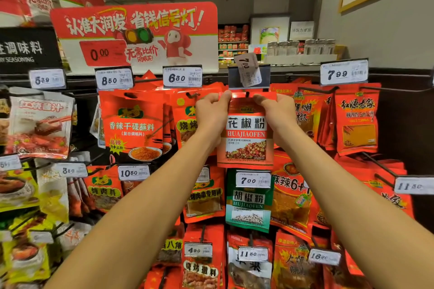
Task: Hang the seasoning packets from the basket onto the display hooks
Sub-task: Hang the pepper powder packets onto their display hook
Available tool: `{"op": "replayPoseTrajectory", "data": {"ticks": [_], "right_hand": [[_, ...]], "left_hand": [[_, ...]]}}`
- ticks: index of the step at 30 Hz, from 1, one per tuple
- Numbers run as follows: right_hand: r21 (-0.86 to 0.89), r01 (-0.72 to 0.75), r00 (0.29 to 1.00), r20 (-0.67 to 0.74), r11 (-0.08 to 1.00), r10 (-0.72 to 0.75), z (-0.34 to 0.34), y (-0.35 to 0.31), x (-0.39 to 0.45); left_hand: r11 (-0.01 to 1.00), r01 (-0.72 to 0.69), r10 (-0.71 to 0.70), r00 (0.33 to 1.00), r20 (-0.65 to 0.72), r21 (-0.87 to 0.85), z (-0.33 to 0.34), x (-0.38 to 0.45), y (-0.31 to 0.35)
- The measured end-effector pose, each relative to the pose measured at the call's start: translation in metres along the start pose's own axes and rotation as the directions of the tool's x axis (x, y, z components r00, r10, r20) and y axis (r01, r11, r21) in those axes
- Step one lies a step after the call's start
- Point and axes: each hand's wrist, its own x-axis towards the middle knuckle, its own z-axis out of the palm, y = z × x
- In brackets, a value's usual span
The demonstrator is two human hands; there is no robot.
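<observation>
Head: packet [246,134] between grips (2 hands)

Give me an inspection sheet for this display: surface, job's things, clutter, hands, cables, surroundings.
Surface: hook rack crowded with hanging packets.
Job's things: red Huajiaofen packet held at its top edge against the hook under a crooked 7.00 tag; basket not in view.
Clutter: green Hujiaofen packet hangs directly below.
Hands: left hand and right hand each pinch a top corner.
Cables: nothing seen.
Surroundings: red promotional sign above; glass jars on a rear shelf.
</observation>
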Motion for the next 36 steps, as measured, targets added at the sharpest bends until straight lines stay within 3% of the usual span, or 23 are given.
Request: {"op": "replayPoseTrajectory", "data": {"ticks": [8,15,19,26,31,36], "right_hand": [[-0.094,0.129,0.989,-0.059,0.987,-0.135,-0.010,0.026,0.000],[-0.249,-0.029,0.996,-0.088,0.968,0.008,0.001,0.029,0.043],[-0.225,-0.116,0.993,-0.022,0.967,0.114,0.000,0.037,0.057],[-0.282,-0.016,0.997,-0.081,0.959,-0.007,-0.037,0.053,0.019],[-0.065,-0.010,0.999,-0.037,0.998,0.007,-0.064,0.049,-0.032],[0.072,-0.131,0.982,0.149,0.989,0.119,-0.084,0.074,-0.102]], "left_hand": [[0.995,-0.067,0.063,0.996,0.056,0.069,-0.006,0.002,-0.025],[0.962,0.035,-0.023,0.999,-0.050,0.273,0.016,0.035,-0.027],[0.946,0.122,-0.097,0.991,-0.096,0.301,0.023,0.049,-0.017],[0.948,0.021,-0.036,0.999,0.039,0.319,-0.017,0.011,-0.026],[0.975,-0.029,-0.008,0.986,0.165,0.220,-0.046,-0.047,-0.029],[0.969,0.159,-0.203,0.948,0.245,0.189,-0.072,-0.112,-0.062]]}}
